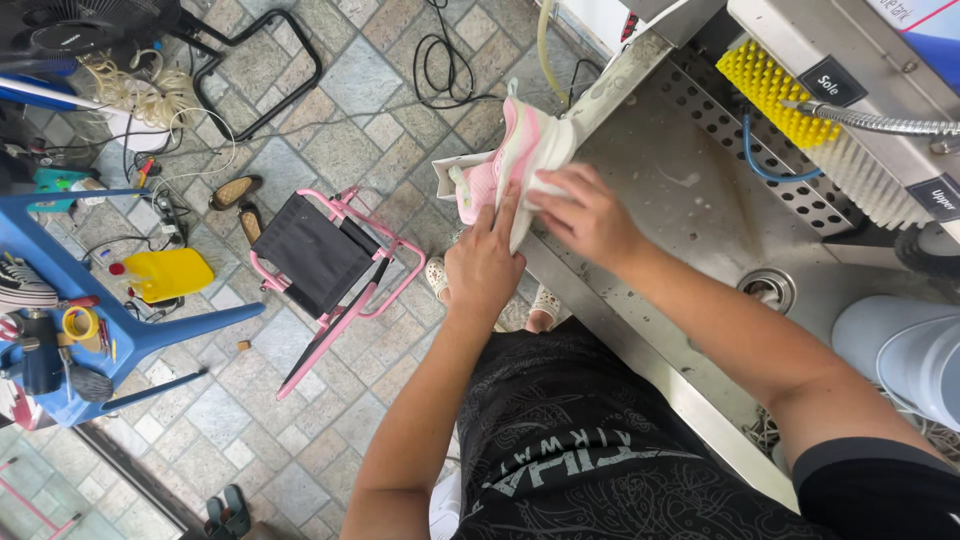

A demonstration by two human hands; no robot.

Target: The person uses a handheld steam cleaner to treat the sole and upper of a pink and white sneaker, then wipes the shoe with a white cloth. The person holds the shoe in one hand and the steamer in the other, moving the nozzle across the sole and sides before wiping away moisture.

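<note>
The left hand point(484, 268) lay flat with fingers stretched along the side of a pink-and-white fabric sports shoe point(510, 165), pressing rather than clenching, while the right hand point(585, 215) clasped the shoe's white toe end from the other side. Held between the two palms, the shoe was propped on the front rim of a stainless-steel wash basin point(700, 200), its sole edge turned upward, seemingly so that the rim took its weight and left the upper exposed to both hands. Whether a cloth or a sheet of white paper was tucked about the shoe's far end could not be made out.

Beyond the hands, a yellow-bristled brush block point(775, 90) and a white-bristled brush block point(865, 185) were fixed along the basin's back wall, with a blue hose point(765, 165) looped beneath them and a flexible metal hose point(880, 122) reaching across. A round drain point(768, 288) sat in the basin floor, and a pale grey plastic tub point(905, 350) was cut off at the right edge.

On the tiled floor point(330, 130) to the person's left stood a folded pink-framed chair with a black fabric seat point(320, 255), a yellow plastic jug point(168, 272) and a blue plastic desk point(120, 320) cluttered with tools. The person's sandalled feet were mostly hidden under the basin rim and the dark patterned shirt point(590, 450).
</note>
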